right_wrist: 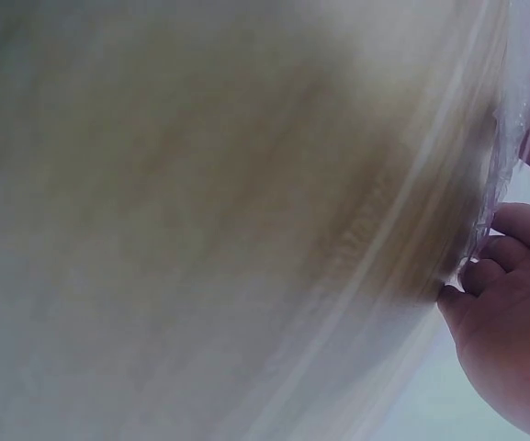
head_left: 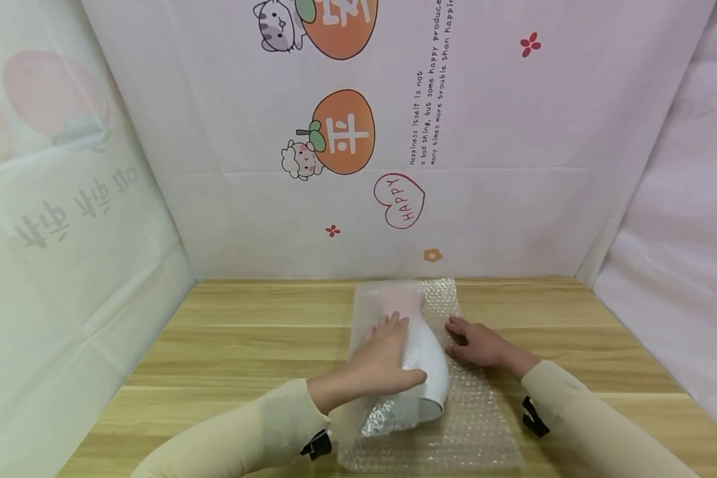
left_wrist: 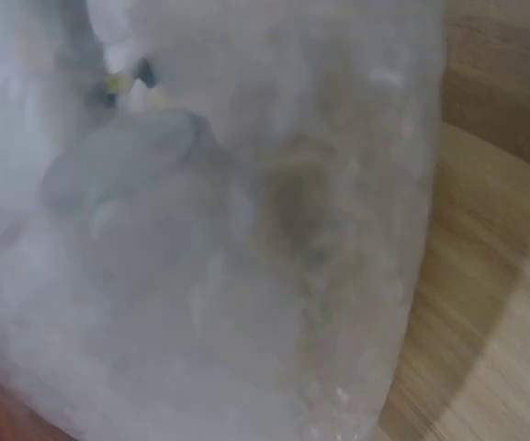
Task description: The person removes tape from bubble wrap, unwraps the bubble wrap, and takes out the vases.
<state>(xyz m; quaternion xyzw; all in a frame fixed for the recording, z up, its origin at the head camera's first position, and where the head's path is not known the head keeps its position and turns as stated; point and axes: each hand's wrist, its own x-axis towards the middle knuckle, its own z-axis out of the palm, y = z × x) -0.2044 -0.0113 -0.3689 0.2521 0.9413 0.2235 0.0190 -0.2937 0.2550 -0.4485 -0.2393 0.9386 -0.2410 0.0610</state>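
Note:
A white vase (head_left: 431, 362) with a pinkish neck lies on its side on a sheet of bubble wrap (head_left: 472, 425), its round end toward me. The wrap's left part is folded over the vase. My left hand (head_left: 379, 365) rests on this folded layer with fingers extended and thumb spread out. To the right of the vase, my right hand (head_left: 478, 342) holds the wrap's right edge, its fingers (right_wrist: 513, 266) curled at the film in the right wrist view. Cloudy bubble wrap (left_wrist: 200, 312) fills most of the left wrist view.
A wood-grain table (head_left: 245, 345) carries everything. White printed cloth (head_left: 484, 199) stands behind it, with more cloth along both sides. Black straps (head_left: 534, 418) sit beneath the cream sleeves (head_left: 591, 411).

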